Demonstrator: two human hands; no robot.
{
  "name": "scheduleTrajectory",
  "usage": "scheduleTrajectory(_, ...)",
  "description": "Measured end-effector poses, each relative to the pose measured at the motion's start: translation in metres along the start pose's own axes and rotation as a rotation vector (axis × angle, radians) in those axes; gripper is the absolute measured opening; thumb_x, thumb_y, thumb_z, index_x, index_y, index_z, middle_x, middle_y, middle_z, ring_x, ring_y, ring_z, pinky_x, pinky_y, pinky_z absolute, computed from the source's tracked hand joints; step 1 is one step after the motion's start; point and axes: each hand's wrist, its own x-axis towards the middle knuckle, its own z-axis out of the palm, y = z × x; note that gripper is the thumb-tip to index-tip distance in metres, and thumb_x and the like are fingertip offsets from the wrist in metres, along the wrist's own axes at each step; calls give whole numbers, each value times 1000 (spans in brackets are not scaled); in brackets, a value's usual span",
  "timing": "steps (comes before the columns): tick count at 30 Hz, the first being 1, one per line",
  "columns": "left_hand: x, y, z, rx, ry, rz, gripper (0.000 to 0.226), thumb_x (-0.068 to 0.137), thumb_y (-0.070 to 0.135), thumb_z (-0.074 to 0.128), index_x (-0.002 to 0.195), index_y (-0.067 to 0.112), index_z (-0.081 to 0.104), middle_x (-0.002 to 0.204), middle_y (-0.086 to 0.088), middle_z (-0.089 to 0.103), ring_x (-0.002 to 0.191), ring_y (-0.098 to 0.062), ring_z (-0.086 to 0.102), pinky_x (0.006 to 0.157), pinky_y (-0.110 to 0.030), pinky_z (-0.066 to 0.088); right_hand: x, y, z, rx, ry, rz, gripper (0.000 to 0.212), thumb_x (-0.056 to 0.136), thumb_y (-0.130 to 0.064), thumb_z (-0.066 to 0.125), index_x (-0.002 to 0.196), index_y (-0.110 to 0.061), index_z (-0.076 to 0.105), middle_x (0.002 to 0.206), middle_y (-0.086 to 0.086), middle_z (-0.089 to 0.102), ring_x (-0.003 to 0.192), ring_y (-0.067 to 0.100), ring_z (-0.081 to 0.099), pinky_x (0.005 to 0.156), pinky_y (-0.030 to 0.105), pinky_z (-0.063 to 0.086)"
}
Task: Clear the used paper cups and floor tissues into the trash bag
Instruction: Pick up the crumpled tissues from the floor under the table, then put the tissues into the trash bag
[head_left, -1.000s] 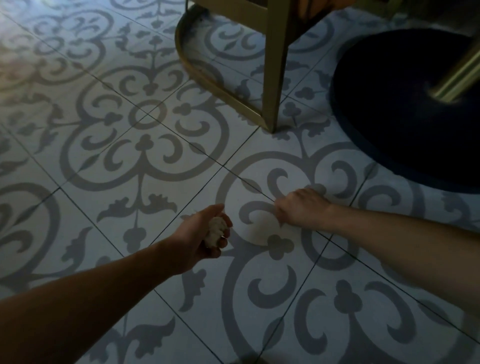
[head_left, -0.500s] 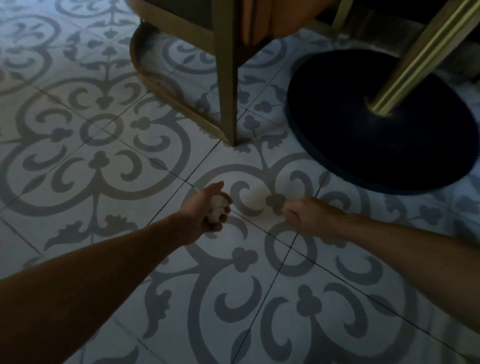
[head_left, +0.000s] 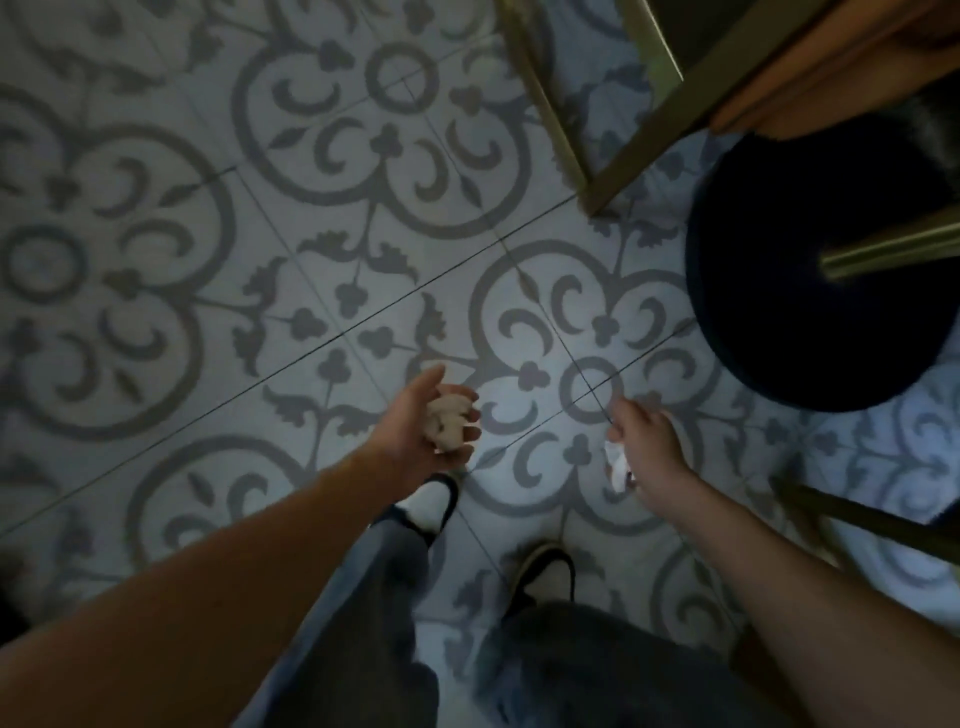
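Observation:
My left hand (head_left: 421, 423) is cupped palm-up around a crumpled white tissue wad (head_left: 447, 421), held above the patterned tile floor (head_left: 260, 234). My right hand (head_left: 644, 441) is closed on a second white tissue (head_left: 617, 465), whose end hangs down from below the fingers. Both hands hover in front of my legs and my two shoes (head_left: 545, 569). No trash bag and no paper cups are in view.
A gold-framed chair leg (head_left: 623, 171) stands at the upper right. A round dark table base (head_left: 810, 270) with a brass pole (head_left: 893, 249) sits at the right. Another dark furniture leg (head_left: 872, 519) runs along the lower right.
The view has swung down and back, so my legs and shoes now show. My right hand has lifted off the floor with a tissue in it. My left hand still holds its wad.

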Motion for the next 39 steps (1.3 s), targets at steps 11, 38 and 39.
scheduleTrajectory(11, -161, 25, 42, -110, -18, -11, 38, 96, 41, 47, 105, 7, 64, 92, -15, 68, 81, -27, 61, 69, -38, 49, -140, -90, -23, 612, -154, 372, 39, 96, -42, 50, 72, -12, 53, 67, 3, 48, 45, 14, 46, 48, 28, 45)
scheduleTrajectory(38, -238, -149, 306, 419, -73, -294, 49, 83, 36, 63, 122, 5, 67, 111, -19, 69, 118, -40, 59, 89, -51, 51, -268, 104, -285, 1326, -51, 402, 27, 95, -23, 52, 95, 0, 65, 75, 18, 67, 67, 32, 58, 65, 40, 48)
scheduleTrajectory(39, -238, -163, 315, 437, -71, -300, 48, 83, 35, 63, 120, 5, 67, 113, -20, 69, 120, -41, 58, 92, -53, 50, -271, 123, -295, 1375, -16, 401, 25, 95, -22, 52, 95, 0, 64, 75, 18, 68, 68, 31, 60, 66, 41, 49)
